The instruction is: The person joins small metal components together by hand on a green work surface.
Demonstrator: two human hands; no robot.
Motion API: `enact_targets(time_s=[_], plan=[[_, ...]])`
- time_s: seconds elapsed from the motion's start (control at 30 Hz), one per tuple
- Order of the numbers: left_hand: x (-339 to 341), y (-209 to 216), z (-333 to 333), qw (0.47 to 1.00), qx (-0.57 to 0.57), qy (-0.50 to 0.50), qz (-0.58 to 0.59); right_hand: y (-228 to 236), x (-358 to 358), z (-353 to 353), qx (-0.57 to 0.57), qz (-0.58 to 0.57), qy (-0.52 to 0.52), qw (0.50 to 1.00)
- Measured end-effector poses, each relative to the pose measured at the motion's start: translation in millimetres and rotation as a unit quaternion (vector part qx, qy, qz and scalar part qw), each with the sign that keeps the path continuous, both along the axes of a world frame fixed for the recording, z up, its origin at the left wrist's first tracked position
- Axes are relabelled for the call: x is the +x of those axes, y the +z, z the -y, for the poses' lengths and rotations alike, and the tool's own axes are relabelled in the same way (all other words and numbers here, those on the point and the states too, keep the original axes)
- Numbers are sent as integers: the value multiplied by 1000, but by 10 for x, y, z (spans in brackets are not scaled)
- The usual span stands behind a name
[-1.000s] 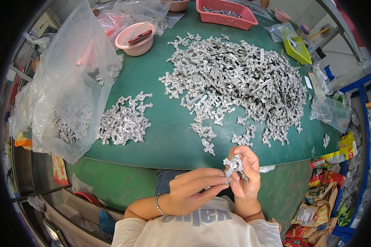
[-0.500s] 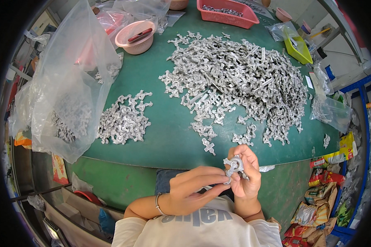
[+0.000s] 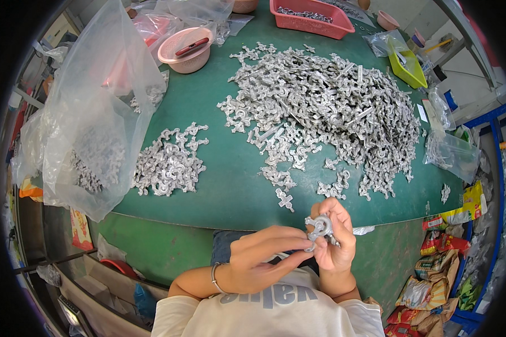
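Note:
Just in front of the table's near edge, my right hand (image 3: 336, 238) grips small silvery cast metal parts (image 3: 321, 226), at least one with a curved body and lobed ends. My left hand (image 3: 272, 247) is closed too, its thumb and fingertips pinching the lower end of the same metal piece. The fingers partly cover what is held, so I cannot tell how many parts there are. One loose metal part (image 3: 284, 200) lies on the green table close to my hands. Beyond it spreads a large heap of similar parts (image 3: 326, 106), and a smaller pile (image 3: 171, 163) lies to the left.
A big clear plastic bag (image 3: 90, 112) with metal parts stands at the left. A pink bowl (image 3: 185, 63) bears a red-handled tool (image 3: 191, 47). Farther back are a pink tray (image 3: 312, 25) and a yellow-green basket (image 3: 409, 70). Filled sacks (image 3: 427, 286) stand on the floor at right.
Almost nothing differs. Both hands stay in the same place with the metal piece, which seems turned very slightly.

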State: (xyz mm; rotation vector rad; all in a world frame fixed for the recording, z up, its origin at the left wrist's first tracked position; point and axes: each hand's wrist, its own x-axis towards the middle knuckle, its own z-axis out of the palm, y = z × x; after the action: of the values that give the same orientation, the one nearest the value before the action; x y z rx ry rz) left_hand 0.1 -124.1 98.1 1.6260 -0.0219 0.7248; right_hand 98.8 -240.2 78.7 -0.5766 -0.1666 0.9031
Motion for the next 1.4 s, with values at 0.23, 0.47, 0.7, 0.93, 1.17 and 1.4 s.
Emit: enact_targets(time_s=[0.23,0.47,0.7,0.93,1.17,1.4], plan=[[-5,1,-4,1000,-9,-5,3,4,2,1,10,-1,11,1000],[-6,-5,-5,1000,-5,-8,15,-4,5,-2,11,4,15,1000],[-16,-34,5,1000,0,1,4,-8,8,-9,10,6,15,1000],[-61,-260,-197,963,133,234,-37,-122,166,-87,-69,38,-39,996],[-319,-882,-998,808,296,471,-192,-500,461,-127,-383,423,-78,817],[-214,-765,-739,827,275,437,-225,-614,414,-439,-507,643,-54,571]])
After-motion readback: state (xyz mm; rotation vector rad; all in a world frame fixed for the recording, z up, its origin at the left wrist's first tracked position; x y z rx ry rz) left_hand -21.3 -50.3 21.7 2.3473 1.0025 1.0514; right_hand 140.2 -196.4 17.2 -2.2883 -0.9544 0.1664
